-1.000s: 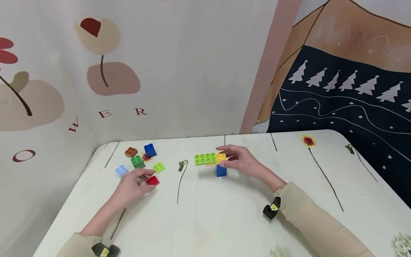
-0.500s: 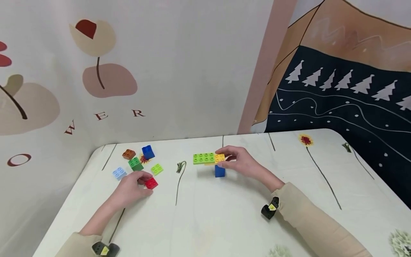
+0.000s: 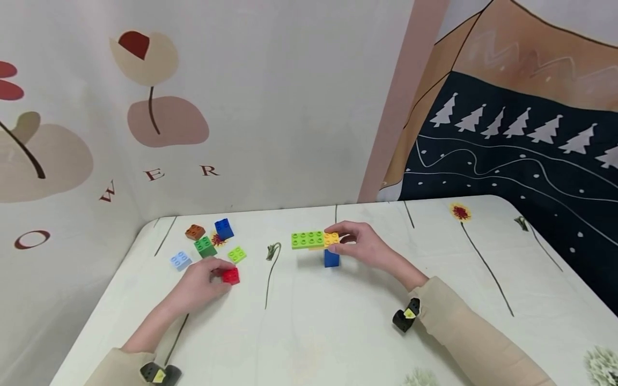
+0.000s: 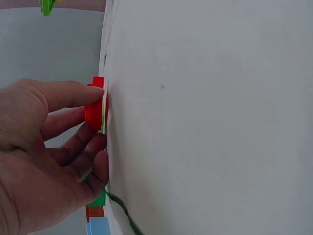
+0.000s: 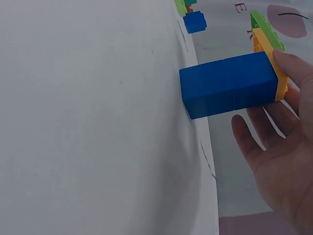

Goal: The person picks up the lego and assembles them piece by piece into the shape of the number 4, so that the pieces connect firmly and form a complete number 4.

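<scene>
Between the thumb and a finger of my left hand (image 3: 200, 283) is a small red toy building brick (image 3: 231, 276), pinched low over the table. The left wrist view shows the thumb on one side of the red brick (image 4: 95, 107), the other fingers curled loosely below. My right hand (image 3: 364, 244) grips a yellow plate (image 3: 331, 239) at its right end. That plate caps two stacked blue bricks (image 5: 227, 85) standing upright on the table. A long lime-green plate (image 3: 307, 239) is attached at the yellow plate's left and juts out over the table, unsupported beneath.
Past the left hand lie loose bricks: light blue (image 3: 181, 260), dark green (image 3: 205, 246), brown (image 3: 195, 232) and dark blue (image 3: 224, 229). A flat lime-green piece (image 3: 237, 254) lies just behind the red brick. The white tablecloth (image 3: 309, 321) has printed flowers; patterned curtains hang behind.
The red brick has turned in the left fingers, its studded top now squarer to the head view. My right hand keeps its grip on the yellow plate, and the stack has stayed put.
</scene>
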### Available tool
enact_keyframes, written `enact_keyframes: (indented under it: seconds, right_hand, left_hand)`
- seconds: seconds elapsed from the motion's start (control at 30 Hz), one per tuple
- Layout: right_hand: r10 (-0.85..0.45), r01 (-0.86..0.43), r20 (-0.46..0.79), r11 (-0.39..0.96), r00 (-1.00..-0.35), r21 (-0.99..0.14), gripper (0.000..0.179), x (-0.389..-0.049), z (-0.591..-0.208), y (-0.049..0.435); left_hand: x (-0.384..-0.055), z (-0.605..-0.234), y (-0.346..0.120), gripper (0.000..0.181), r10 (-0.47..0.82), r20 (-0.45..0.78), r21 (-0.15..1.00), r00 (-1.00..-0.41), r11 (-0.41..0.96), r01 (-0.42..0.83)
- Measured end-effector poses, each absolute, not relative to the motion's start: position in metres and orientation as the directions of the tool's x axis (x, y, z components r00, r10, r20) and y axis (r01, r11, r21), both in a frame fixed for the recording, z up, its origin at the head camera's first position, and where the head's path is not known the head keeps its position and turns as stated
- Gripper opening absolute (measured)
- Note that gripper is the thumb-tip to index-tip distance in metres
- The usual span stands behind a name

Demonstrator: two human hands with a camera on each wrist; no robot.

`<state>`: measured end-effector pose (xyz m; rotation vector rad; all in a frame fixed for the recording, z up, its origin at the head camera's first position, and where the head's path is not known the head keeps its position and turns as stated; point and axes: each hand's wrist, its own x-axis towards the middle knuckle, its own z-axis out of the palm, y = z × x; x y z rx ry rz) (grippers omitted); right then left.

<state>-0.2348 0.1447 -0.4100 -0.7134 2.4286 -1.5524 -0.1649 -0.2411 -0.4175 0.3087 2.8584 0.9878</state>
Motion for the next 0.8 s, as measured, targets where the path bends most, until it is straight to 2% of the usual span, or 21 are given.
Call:
enact_keyframes:
  seconds: [0.37, 0.8]
  right_hand:
    - [-0.501, -0.337, 0.142, 0.324, -0.854, -0.884, 0.040, -0.236, -0.408, 0.142]
    - [-0.513, -0.377, 0.197, 0.275, -0.836, -0.884, 0.043, -0.238, -0.407, 0.134]
  left_hand:
    - [-0.173, -0.411, -0.215, 0.036, 0.274, -0.015, 0.765, -0.962, 0.623, 0.165]
    - [-0.193, -0.401, -0.165, 0.037, 0.338, 0.018, 0.822, -0.941, 0.531, 0.206]
